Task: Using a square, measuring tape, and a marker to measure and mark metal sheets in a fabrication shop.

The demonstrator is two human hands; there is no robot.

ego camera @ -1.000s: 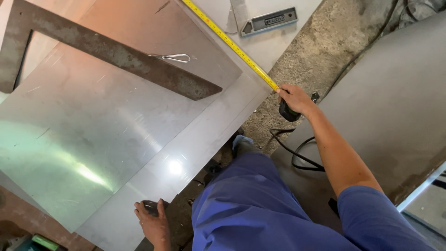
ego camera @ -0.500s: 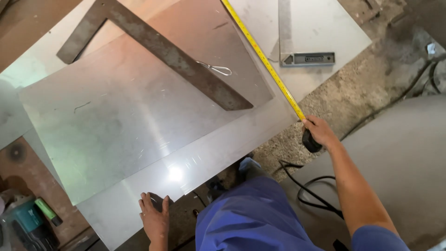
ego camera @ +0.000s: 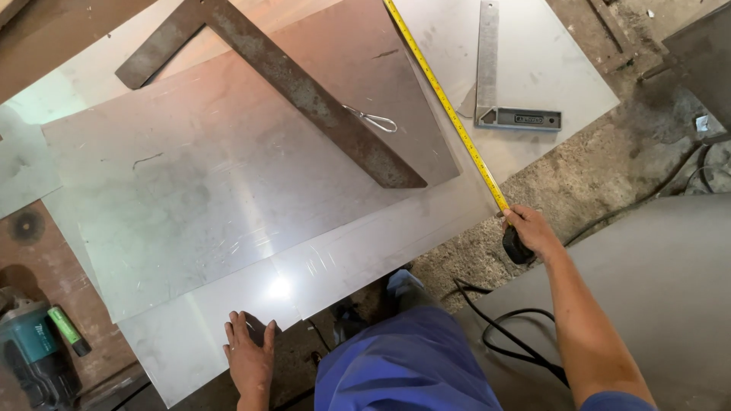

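My right hand (ego camera: 531,230) grips the black case of a tape measure at the lower right edge of the metal sheets. Its yellow tape (ego camera: 445,103) runs diagonally up and left across the sheets and out of the top of the view. My left hand (ego camera: 249,354) rests flat, fingers spread, on the near edge of the lower metal sheet (ego camera: 183,342). A shiny upper metal sheet (ego camera: 228,190) lies on top of it. A large rusty steel square (ego camera: 304,91) lies across the upper sheet, with a small wire clip (ego camera: 373,119) beside it.
A smaller metal try square (ego camera: 502,114) lies right of the tape on a pale sheet. A teal power tool (ego camera: 30,350) sits at the lower left on the brown floor. A black cable (ego camera: 518,335) loops by my blue-clad knee. A grey slab (ego camera: 670,289) lies at the right.
The view has shifted, so sheets and squares appear lower and further right. My right hand still holds the tape case at the sheet edge. My left hand stays on the near edge.
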